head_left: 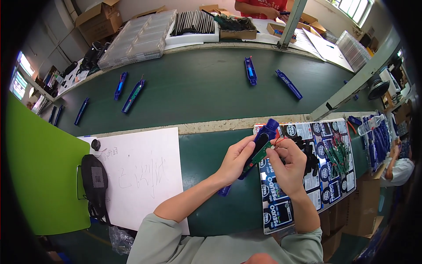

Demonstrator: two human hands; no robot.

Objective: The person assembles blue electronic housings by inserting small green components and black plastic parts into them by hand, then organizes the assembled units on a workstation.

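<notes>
My left hand (238, 159) is wrapped around a blue elongated plastic housing (269, 127), tilted with its wide end away from me. Along the housing lies a narrow green circuit board (260, 156) with thin red wires (279, 140) at its upper end. The thumb and fingers of my right hand (289, 163) pinch that end of the board near the wires; the exact grip point is partly hidden. Below my left wrist, part of another blue piece (224, 190) shows on the green bench (204, 211).
On the right, a printed sheet (274, 215) bears black parts (311, 162) and a pile of green circuit boards (337, 155). A white handwritten board (140, 176) and black mesh pouch (94, 180) lie left. Blue housings (133, 96) dot the far green surface; a metal post (347, 90) slants right.
</notes>
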